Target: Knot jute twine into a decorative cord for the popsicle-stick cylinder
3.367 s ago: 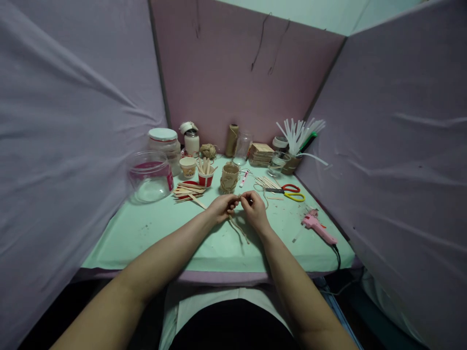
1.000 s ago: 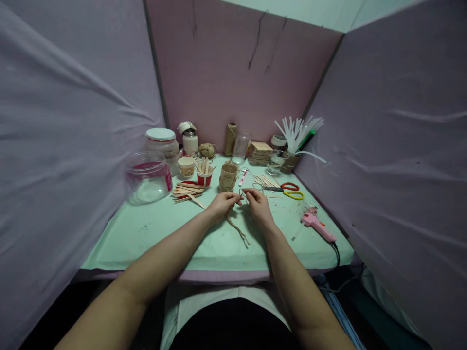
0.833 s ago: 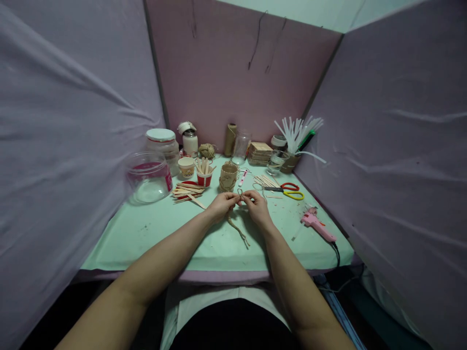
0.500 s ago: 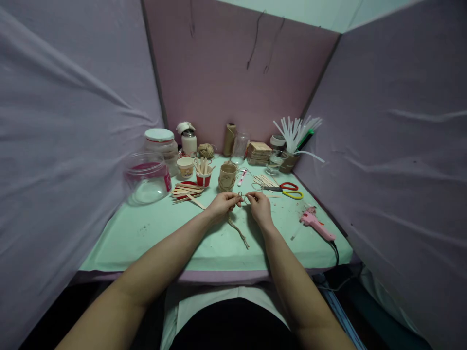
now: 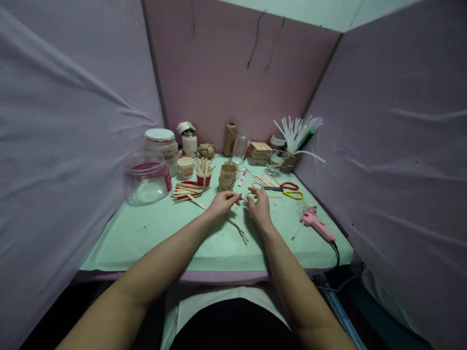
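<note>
Twine (image 5: 238, 228) in left hand (image 5: 222, 203), jar label (image 5: 168, 183) unreadable

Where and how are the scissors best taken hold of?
Probably by the red loop and yellow loop, with the right hand coming from the right: the scissors lie flat, dark blades pointing left and both loops toward the right.

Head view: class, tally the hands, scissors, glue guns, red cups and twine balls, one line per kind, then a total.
Left hand and right hand: 2
Scissors: 1
Glue gun: 1
Red cup: 1
Twine ball: 1
Total: 6
</note>
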A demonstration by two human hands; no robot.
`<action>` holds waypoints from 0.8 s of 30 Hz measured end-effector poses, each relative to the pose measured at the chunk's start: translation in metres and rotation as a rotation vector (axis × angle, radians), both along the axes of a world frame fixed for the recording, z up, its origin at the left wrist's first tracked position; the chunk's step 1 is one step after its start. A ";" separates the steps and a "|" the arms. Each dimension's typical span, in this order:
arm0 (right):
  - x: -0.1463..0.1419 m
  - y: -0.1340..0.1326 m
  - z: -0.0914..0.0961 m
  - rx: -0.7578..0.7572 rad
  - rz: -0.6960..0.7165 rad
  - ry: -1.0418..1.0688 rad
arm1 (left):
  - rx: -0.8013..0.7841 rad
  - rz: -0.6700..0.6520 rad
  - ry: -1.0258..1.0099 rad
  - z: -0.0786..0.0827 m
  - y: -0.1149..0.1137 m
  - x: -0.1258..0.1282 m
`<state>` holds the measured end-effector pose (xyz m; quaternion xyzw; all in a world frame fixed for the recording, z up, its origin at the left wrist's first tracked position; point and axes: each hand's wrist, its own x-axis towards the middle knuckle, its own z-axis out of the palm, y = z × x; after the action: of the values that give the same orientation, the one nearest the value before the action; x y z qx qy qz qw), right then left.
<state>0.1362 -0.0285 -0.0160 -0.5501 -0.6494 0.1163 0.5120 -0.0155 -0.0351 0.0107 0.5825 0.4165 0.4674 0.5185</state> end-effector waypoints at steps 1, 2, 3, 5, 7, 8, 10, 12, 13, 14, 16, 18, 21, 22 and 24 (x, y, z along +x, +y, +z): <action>-0.002 -0.003 0.003 0.067 0.028 -0.009 | 0.042 0.044 0.055 0.000 0.000 0.000; -0.004 -0.006 0.006 0.116 0.067 -0.025 | 0.081 0.081 0.110 0.000 0.001 -0.001; -0.006 -0.009 0.009 0.151 0.106 -0.053 | 0.115 0.107 0.162 -0.001 0.001 -0.001; -0.008 -0.014 0.015 0.197 0.165 -0.120 | 0.162 0.131 0.255 -0.002 0.001 -0.002; -0.008 -0.016 0.017 0.220 0.191 -0.183 | 0.194 0.145 0.320 -0.004 0.001 -0.003; -0.008 -0.016 0.018 0.226 0.194 -0.209 | 0.208 0.151 0.339 -0.004 0.001 -0.003; -0.007 -0.016 0.017 0.228 0.191 -0.243 | 0.228 0.156 0.357 -0.004 0.000 -0.003; -0.007 -0.014 0.016 0.228 0.186 -0.250 | 0.244 0.157 0.364 -0.004 0.000 -0.002; -0.007 -0.014 0.015 0.226 0.185 -0.242 | 0.253 0.158 0.368 -0.004 0.000 -0.002; -0.008 -0.014 0.015 0.221 0.186 -0.225 | 0.261 0.159 0.372 -0.004 0.000 -0.002; -0.010 -0.013 0.014 0.194 0.193 -0.164 | 0.278 0.163 0.377 -0.003 0.000 -0.002; -0.012 -0.012 0.013 0.126 0.204 -0.057 | 0.285 0.166 0.372 -0.003 -0.001 -0.002; -0.013 -0.010 0.012 -0.028 0.225 0.160 | 0.284 0.170 0.358 -0.003 -0.001 -0.002; -0.013 -0.009 0.012 -0.073 0.229 0.224 | 0.283 0.171 0.355 -0.002 -0.002 -0.001; -0.014 -0.009 0.012 -0.129 0.234 0.311 | 0.284 0.171 0.348 -0.002 -0.003 -0.001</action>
<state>0.1227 -0.0374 -0.0039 -0.4779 -0.6134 0.3000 0.5526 -0.0165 -0.0381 0.0091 0.6839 0.4774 0.4560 0.3105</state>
